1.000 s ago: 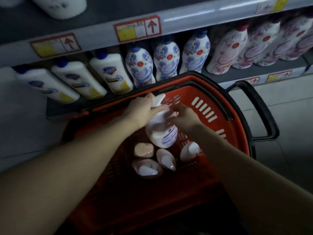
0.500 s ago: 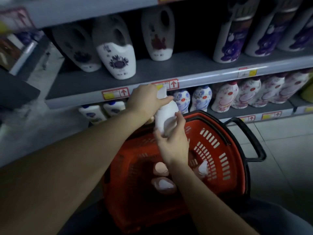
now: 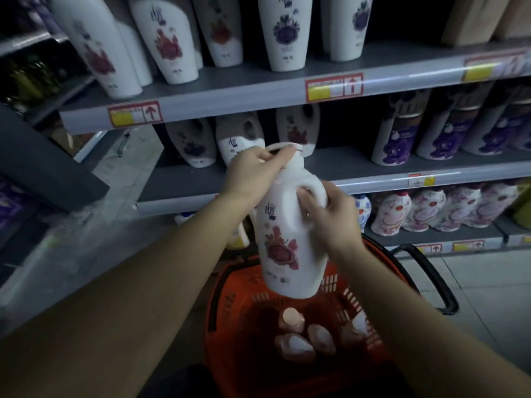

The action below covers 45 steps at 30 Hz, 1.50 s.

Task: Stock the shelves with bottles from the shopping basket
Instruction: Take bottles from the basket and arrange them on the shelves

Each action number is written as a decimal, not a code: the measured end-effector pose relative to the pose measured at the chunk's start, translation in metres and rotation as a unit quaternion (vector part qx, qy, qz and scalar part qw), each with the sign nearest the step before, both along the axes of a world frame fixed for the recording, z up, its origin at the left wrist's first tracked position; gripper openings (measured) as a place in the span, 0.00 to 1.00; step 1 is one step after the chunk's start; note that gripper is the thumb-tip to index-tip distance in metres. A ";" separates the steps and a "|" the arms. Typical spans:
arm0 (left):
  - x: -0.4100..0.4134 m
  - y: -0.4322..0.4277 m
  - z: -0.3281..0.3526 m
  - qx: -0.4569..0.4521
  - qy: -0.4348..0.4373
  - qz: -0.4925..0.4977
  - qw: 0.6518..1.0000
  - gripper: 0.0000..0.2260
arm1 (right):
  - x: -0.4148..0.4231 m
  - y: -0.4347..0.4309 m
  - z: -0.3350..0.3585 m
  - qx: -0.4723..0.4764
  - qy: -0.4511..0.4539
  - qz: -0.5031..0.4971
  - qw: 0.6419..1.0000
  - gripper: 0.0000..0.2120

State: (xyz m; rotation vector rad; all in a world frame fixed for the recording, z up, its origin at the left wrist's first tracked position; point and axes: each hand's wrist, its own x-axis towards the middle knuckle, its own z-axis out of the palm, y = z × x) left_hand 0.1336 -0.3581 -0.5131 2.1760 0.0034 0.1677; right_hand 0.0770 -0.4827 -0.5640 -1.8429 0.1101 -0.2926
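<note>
I hold a white bottle [image 3: 287, 248] with a red flower print upright above the red shopping basket [image 3: 230, 308]. My left hand [image 3: 255, 173] grips its cap and neck from the top. My right hand [image 3: 330, 219] curls through the bottle's side handle. Several pale bottles [image 3: 293, 340] lie at the bottom of the basket. Behind the held bottle, the middle shelf [image 3: 330, 165] carries similar white handled bottles [image 3: 238, 136] with flower prints.
The upper shelf [image 3: 244, 90] holds tall white bottles [image 3: 284, 33]. Purple-printed bottles [image 3: 399, 133] stand at the right of the middle shelf, floral bottles [image 3: 431, 208] on the low shelf. The basket's black handle [image 3: 431, 280] sticks out right over the tiled floor.
Both hands lifted the bottle out of the basket and raised it toward the middle shelf. My view tilted upward, showing higher shelves. The right hand shifted from the bottle's body to its handle.
</note>
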 end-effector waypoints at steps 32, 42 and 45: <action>0.047 -0.025 -0.135 -0.365 0.230 -0.078 0.899 0.29 | 0.093 -0.049 -0.063 0.229 0.129 -0.029 0.964 0.10; 0.150 -0.042 -0.160 -0.348 0.119 -0.058 0.928 0.22 | 0.181 -0.058 -0.095 0.233 0.061 0.014 0.970 0.22; 0.172 -0.040 -0.155 -0.324 0.074 -0.075 0.940 0.21 | 0.203 -0.056 -0.098 0.254 0.045 0.023 0.966 0.24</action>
